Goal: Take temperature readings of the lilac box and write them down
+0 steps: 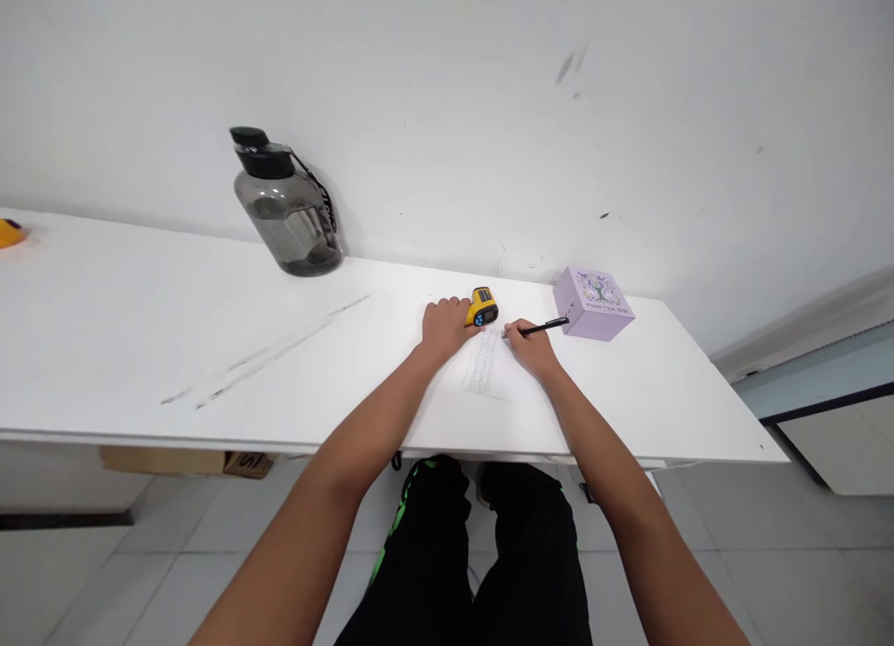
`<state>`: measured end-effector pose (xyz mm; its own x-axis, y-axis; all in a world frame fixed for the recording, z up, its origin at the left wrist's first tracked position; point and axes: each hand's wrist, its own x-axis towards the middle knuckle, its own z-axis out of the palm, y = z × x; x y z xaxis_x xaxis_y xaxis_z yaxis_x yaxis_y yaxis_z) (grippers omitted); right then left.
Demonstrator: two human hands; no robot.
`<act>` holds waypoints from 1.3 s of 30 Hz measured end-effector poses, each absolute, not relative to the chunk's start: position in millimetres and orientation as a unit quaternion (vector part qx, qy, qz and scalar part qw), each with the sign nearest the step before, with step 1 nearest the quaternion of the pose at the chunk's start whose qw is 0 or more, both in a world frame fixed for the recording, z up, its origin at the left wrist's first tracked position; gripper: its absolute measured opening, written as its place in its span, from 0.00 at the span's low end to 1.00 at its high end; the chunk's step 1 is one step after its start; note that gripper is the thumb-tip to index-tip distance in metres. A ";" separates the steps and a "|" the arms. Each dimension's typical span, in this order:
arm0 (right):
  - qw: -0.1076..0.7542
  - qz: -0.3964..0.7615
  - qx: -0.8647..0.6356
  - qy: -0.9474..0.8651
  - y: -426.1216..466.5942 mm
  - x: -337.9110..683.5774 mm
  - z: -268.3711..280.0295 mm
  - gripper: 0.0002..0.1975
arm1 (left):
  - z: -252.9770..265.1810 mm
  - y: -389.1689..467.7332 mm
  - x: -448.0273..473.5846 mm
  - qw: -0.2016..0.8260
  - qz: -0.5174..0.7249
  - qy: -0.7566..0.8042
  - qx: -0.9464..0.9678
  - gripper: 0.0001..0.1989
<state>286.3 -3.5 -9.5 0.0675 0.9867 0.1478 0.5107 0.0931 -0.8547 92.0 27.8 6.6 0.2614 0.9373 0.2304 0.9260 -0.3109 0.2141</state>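
Note:
My left hand (444, 328) is closed round the grip of a yellow and black infrared thermometer (483, 305), whose small screen and blue buttons face up toward me. In my right hand (534, 348) is a black pen (547, 327), pinched between the fingers with its tip down at the paper. A white sheet of paper (481, 371) with rows of faint writing lies flat on the white table (391, 385), below and between both hands. The writing is too small to read.
A dark, see-through water bottle (297, 222) stands against the wall at the back left. Right of my hands sits a purple tea box (597, 306). An orange object (10, 233) is cut off at the far left. Under the table lies a cardboard box (185, 461).

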 end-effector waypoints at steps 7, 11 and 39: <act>0.394 0.275 -0.612 -0.628 -3.0 286.5 -12.0 0.14 | 7.5 27.6 92.5 0.027 0.159 0.590 0.791 0.23; 0.393 0.275 -0.615 -0.626 -3.7 285.2 -10.3 0.14 | 7.0 27.8 92.8 0.034 0.159 0.592 0.789 0.23; 0.402 0.290 -0.609 -0.619 -9.6 283.6 -3.9 0.14 | 7.9 28.6 92.9 0.022 0.161 0.588 0.792 0.23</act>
